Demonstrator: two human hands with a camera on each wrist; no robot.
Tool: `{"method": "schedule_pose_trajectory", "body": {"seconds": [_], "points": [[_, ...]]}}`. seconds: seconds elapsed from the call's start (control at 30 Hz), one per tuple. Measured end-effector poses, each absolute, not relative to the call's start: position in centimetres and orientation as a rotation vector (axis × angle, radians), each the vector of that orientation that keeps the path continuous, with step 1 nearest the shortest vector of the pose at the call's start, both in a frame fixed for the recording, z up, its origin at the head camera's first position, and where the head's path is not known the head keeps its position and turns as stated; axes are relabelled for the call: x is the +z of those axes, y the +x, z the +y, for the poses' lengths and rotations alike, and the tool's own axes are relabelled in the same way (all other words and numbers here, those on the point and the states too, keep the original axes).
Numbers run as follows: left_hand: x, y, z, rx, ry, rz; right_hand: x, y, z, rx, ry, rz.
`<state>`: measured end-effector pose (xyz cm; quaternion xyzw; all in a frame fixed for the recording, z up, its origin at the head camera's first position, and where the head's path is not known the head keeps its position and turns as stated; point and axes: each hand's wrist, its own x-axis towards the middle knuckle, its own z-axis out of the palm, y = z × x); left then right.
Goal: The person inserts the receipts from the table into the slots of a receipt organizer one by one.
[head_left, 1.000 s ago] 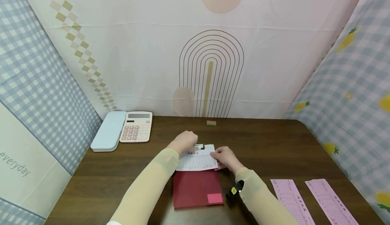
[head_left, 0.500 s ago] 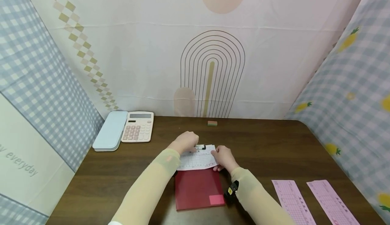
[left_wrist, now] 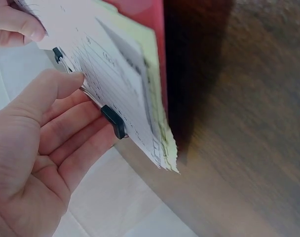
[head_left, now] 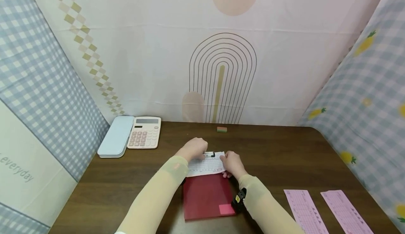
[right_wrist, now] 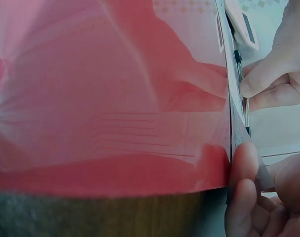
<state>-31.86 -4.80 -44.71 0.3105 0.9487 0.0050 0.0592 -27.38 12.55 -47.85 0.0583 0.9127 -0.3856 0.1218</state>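
A dark red clipboard [head_left: 207, 195] with a pink sticker [head_left: 226, 209] lies in front of me in the head view. Across its far part is a printed white sheet [head_left: 205, 165]. In the left wrist view, yellowish layers with a torn edge [left_wrist: 166, 133] show behind the white paper. My left hand [head_left: 194, 149] pinches the metal clip [head_left: 209, 154] at the board's far edge, thumb on top and fingers beneath. My right hand [head_left: 233, 163] grips the right edge of the papers, its thumb over them. The right wrist view has the board's glossy red face [right_wrist: 115, 108] side-on.
Two pink printed slips [head_left: 306, 209] [head_left: 346, 209] lie at the right front of the brown table [head_left: 262, 146]. At the back left are a calculator [head_left: 143, 132] and a light blue case [head_left: 116, 137]. A small eraser-like block [head_left: 222, 129] lies near the rear edge.
My right hand has shifted slightly left with the edge of the papers, and the sheet's near right corner sits a little higher. My left hand stays at the clip.
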Motion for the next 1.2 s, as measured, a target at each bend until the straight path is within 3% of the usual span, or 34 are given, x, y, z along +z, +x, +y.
{"method": "schedule_pose_trajectory", "body": {"seconds": [1.2], "points": [[-45.0,-31.6,-4.9,-0.013,0.872,2.885,-47.3,-27.0,14.6,-0.883,0.128,2.897]]}}
